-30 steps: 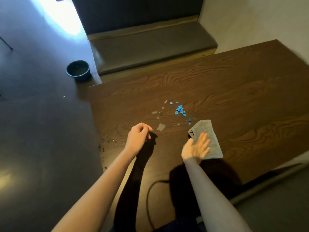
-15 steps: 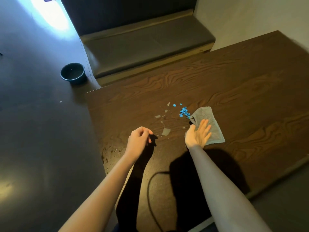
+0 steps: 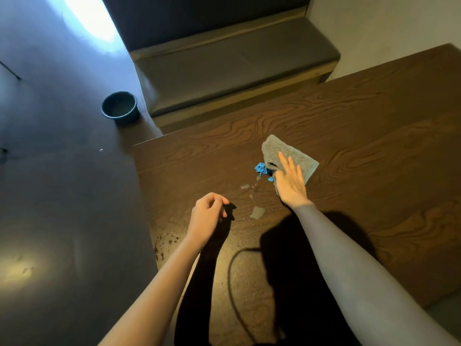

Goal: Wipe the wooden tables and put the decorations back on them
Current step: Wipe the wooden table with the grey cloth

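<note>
On the wooden table (image 3: 349, 136), the right hand (image 3: 290, 182) presses flat, fingers straight, on a grey cloth (image 3: 291, 152) beside blue crumbs (image 3: 260, 168). The left hand (image 3: 208, 216) hovers loosely curled, empty. A hasty wipe could scatter crumbs onto the floor (image 3: 62, 196).

One wooden table (image 3: 349, 136), one grey cloth (image 3: 296, 156), one dark bucket (image 3: 119, 107), one cushioned bench (image 3: 237, 66), two hands, left (image 3: 207, 216) and right (image 3: 290, 184).

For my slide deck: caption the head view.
Right hand presses grey cloth against blue scraps on wooden table.
</note>
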A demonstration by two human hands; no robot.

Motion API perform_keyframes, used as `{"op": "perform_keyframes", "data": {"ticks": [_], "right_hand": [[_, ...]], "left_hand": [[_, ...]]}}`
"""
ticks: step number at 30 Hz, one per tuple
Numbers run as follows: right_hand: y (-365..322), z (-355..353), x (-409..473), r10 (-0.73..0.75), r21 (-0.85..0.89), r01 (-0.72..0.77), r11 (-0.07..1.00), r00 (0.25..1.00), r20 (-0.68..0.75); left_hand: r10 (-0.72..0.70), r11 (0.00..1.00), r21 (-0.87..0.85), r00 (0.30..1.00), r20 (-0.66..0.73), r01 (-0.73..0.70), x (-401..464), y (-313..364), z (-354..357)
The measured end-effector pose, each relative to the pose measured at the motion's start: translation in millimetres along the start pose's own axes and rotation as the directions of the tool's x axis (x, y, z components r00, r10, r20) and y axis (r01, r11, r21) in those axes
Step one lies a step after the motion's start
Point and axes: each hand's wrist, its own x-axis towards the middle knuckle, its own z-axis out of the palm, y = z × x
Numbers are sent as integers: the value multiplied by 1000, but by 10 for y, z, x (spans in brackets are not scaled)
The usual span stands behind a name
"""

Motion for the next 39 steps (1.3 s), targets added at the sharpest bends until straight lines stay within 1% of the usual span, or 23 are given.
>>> {"op": "perform_keyframes", "data": {"ticks": [2, 8, 10, 12, 14, 18, 22, 27, 29, 30, 31, 32, 33, 34, 35, 36, 38, 39], "right_hand": [[-54, -55, 42, 12, 39, -14, 999, 999, 32], [-162, -44, -38, -98, -39, 106, 994, 981, 167], [-150, 17, -151, -115, -85, 134, 987, 974, 196], [-141, 90, -297, -115, -94, 137, 986, 971, 208], [-152, 180, -477, -92, -68, 108, 992, 974, 209], [-182, 422, -907, -16, -20, 21, 1000, 980, 197], [-321, 710, -1275, 31, 34, -38, 999, 983, 183], [-597, 1131, -1618, 44, 171, -76, 982, 982, 182], [-673, 1178, -1646, 68, 242, -110, 964, 982, 177], [-695, 1166, -1641, 116, 351, -175, 920, 976, 183], [-715, 1113, -1639, 195, 511, -276, 814, 959, 206], [-714, 1048, -1628, 273, 654, -377, 656, 926, 259], [-701, 960, -1621, 315, 755, -438, 488, 895, 315], [-673, 862, -1617, 333, 813, -458, 359, 877, 347], [-630, 770, -1613, 354, 845, -456, 279, 867, 351], [-590, 691, -1613, 377, 868, -443, 223, 861, 342], [-497, 542, -1614, 413, 903, -408, 134, 852, 323], [-462, 468, -1616, 421, 916, -385, 111, 853, 308]], "left_hand": [[6, 1000, -4, 1000, 2, -6, 14, -1, -41], [13, 1000, 2, 1000, 1, -13, -26, -81, -141], [10, 1000, 10, 1000, 12, -10, -59, -126, -161], [6, 1000, 22, 1000, 20, -7, -103, -158, -188], [9, 1000, 29, 1000, 19, -10, -155, -179, -223], [30, 999, 31, 997, 71, -32, -302, -213, -286], [47, 998, 33, 995, 91, -51, -438, -255, -438], [43, 997, 57, 993, 112, -50, -557, -359, -652], [42, 997, 59, 993, 112, -49, -569, -382, -683], [40, 997, 54, 993, 112, -46, -570, -391, -680], [39, 998, 50, 993, 114, -45, -573, -395, -668], [40, 998, 49, 992, 118, -46, -572, -391, -644], [42, 998, 51, 992, 120, -49, -573, -385, -619], [45, 997, 49, 992, 121, -51, -575, -375, -588], [44, 998, 42, 991, 125, -50, -574, -358, -555], [41, 998, 32, 991, 130, -45, -570, -341, -533], [38, 999, 8, 990, 135, -39, -548, -277, -477], [35, 999, -6, 991, 129, -34, -533, -238, -450]]}}
